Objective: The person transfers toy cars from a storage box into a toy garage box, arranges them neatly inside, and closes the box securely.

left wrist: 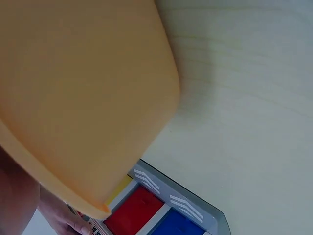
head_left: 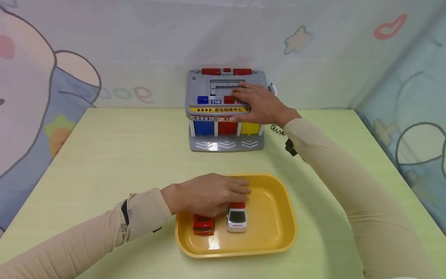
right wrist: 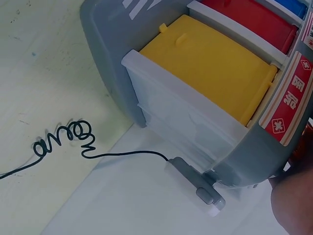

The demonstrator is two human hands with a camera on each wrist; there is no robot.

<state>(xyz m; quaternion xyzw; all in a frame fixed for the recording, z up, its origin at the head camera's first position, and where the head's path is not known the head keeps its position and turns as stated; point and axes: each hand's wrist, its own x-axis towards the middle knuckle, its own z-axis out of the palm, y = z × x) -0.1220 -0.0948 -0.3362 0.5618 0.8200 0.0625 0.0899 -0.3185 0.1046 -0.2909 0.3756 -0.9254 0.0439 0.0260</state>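
My left hand (head_left: 212, 193) reaches over a yellow tray (head_left: 271, 248), palm down. Its fingers lie across the rear of a white toy ambulance (head_left: 237, 221) with a red roof; fingertips and thumb are hidden, so I cannot tell whether it grips the ambulance. Just under the palm sits a red toy car (head_left: 203, 225), partly covered. My right hand (head_left: 259, 102) rests with extended fingers on the grey roof of a toy emergency station (head_left: 198, 87), near its handle. Along the station's front are a blue door (head_left: 203, 128), a red door (head_left: 227, 127) and a yellow door (right wrist: 210, 63).
A grey handset (right wrist: 195, 183) hangs on the station's side, with a coiled black cord (right wrist: 63, 137) running onto the pale wooden table (head_left: 132, 155). Behind stands a printed cloth backdrop (head_left: 167, 46). In front of the station doors is a grey ramp (head_left: 226, 145) with white chevrons.
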